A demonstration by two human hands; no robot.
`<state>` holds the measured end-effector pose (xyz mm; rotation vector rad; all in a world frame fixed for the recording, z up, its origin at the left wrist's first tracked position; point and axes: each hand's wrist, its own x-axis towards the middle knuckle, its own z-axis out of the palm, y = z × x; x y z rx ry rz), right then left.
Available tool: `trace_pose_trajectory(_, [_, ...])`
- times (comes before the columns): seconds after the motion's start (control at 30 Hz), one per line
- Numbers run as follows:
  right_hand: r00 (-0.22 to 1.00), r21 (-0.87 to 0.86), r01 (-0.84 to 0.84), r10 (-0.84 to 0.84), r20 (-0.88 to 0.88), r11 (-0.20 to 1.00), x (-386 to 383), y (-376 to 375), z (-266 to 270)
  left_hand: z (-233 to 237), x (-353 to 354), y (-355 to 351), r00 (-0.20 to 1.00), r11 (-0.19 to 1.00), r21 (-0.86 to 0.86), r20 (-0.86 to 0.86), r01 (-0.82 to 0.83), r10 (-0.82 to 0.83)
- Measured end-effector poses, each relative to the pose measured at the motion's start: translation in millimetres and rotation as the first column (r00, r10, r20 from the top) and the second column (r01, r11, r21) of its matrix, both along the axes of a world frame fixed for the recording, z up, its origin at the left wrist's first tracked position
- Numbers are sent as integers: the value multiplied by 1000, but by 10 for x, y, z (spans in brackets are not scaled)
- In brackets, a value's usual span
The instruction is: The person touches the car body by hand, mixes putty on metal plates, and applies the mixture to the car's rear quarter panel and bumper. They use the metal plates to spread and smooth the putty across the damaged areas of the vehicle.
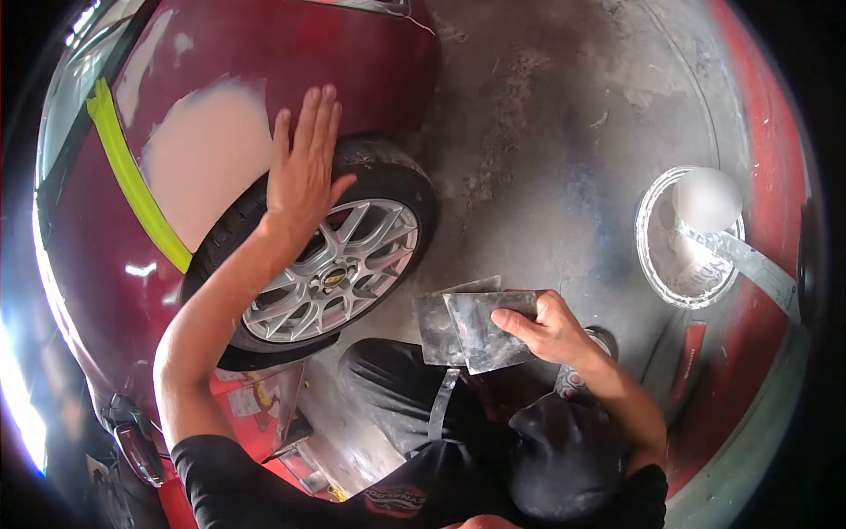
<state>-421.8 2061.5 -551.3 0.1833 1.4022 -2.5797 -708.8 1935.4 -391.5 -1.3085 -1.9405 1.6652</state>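
Note:
My left hand (304, 167) is raised over the dark red car panel (379, 70), its fingers stretched out and nearly together. It is at the right edge of a pale, smooth filler patch (207, 150), above the tyre (410, 176); whether the palm touches the panel I cannot tell. Nothing shows in this hand. Lower in the view, my right hand (555, 331) grips thin grey, smeared flat sheets (480, 331), with the thumb on top and the fingers beneath. Green tape (132, 189) runs along the panel gap left of the patch.
A silver-spoked wheel (335, 278) sits below the patch. At the right stands an open round can (656, 256) with whitish residue and a pale round object over its rim. A red tool (689, 361) lies below it. My bent knees are at the bottom.

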Motion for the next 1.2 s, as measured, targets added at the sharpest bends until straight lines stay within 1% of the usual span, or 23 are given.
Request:
trace_pose_trajectory(0.1, [1000, 56, 6, -6, 13, 998, 12, -61, -112, 59, 95, -143, 996, 999, -18, 87, -27, 28])
trace_pose_trajectory(0.2, [1000, 56, 2, -3, 29, 998, -11, -82, -38, 213, 37, 29, 999, 989, 142, 20, -35, 33])
trace_pose_trajectory(0.23, [1000, 48, 16, -17, 25, 999, -12, -123, -35, 253, 3, 74, 999, 985, 172, -35, 7, -1])
trace_pose_trajectory(0.3, [999, 38, 50, -50, 10, 998, -19, -193, -57, 233, 47, 55, 999, 987, 160, -47, -14, 22])
trace_pose_trajectory(0.37, [1000, 72, 9, -8, -5, 997, -18, -187, -87, 201, 97, -13, 998, 986, 161, -36, -36, 43])
trace_pose_trajectory(0.47, [1000, 72, -12, 11, 4, 997, -1, -187, -18, 140, 199, -183, 996, 994, 74, -41, -80, 83])
trace_pose_trajectory(0.5, [1000, 68, -13, 12, 8, 998, -10, -184, 23, 175, 197, -193, 998, 993, 105, -5, -58, 59])
trace_pose_trajectory(0.6, [999, 148, -27, 31, -20, 989, -16, -206, 70, 277, 159, -113, 1000, 972, 234, 6, -26, 25])
trace_pose_trajectory(0.63, [1000, 153, -25, 28, -14, 988, -8, -234, 77, 287, 110, -108, 999, 966, 257, -31, 35, -28])
trace_pose_trajectory(0.73, [1000, 190, -1, 6, -26, 982, 0, -290, 91, 245, 217, -205, 999, 982, 185, 38, -35, 28])
trace_pose_trajectory(0.77, [999, 204, 13, -6, -36, 979, 5, -307, 99, 204, 306, -318, 989, 967, 249, 148, -51, 13])
trace_pose_trajectory(0.8, [999, 218, 26, -16, -46, 976, 14, -330, 93, 217, 482, -412, 947, 936, 336, 320, -105, -9])
trace_pose_trajectory(0.83, [1000, 211, 15, -13, -8, 977, 34, -356, 26, 172, 635, -595, 859, 863, 486, 492, -138, -140])
trace_pose_trajectory(0.87, [999, 210, 42, -43, 0, 977, 39, -399, -20, 287, 903, -625, 778, 807, 542, 602, -233, -179])
trace_pose_trajectory(0.9, [997, 210, 73, -78, 12, 975, 43, -433, -60, 501, 1128, -621, 626, 720, 594, 726, -359, -287])
trace_pose_trajectory(0.93, [993, 209, 107, -115, 28, 972, 43, -429, -65, 674, 1335, -719, 387, 529, 651, 755, -545, -529])
trace_pose_trajectory(0.97, [994, 312, 34, -65, 87, 949, 25, -322, 69, 744, 1635, -773, 412, 317, 796, 556, -516, -722])
trace_pose_trajectory(1.0, [992, 304, 124, -125, -14, 945, 18, -333, 103, 815, 1935, -827, 437, 84, 886, 305, -456, -846])
trace_pose_trajectory(1.03, [991, 333, 120, -131, 11, 935, 46, -376, -63, 900, 2268, -755, 383, -190, 836, 26, -514, -923])
trace_pose_trajectory(1.07, [992, 364, 102, -124, 38, 926, 83, -418, -226, 947, 2352, -805, 332, -365, 797, -220, -481, -917])
trace_pose_trajectory(1.1, [986, 330, 137, -160, 42, 934, 85, -453, -153, 994, 2439, -855, 276, -527, 732, -449, -432, -850])
trace_pose_trajectory(1.17, [969, 251, 227, -244, 40, 941, 34, -565, 36, 1284, 2250, -1036, 5, -217, 842, -247, -494, -969])
trace_pose_trajectory(1.2, [976, 293, 192, -213, 40, 937, 32, -580, 25, 1437, 2295, -994, 7, -95, 769, -117, -633, -993])
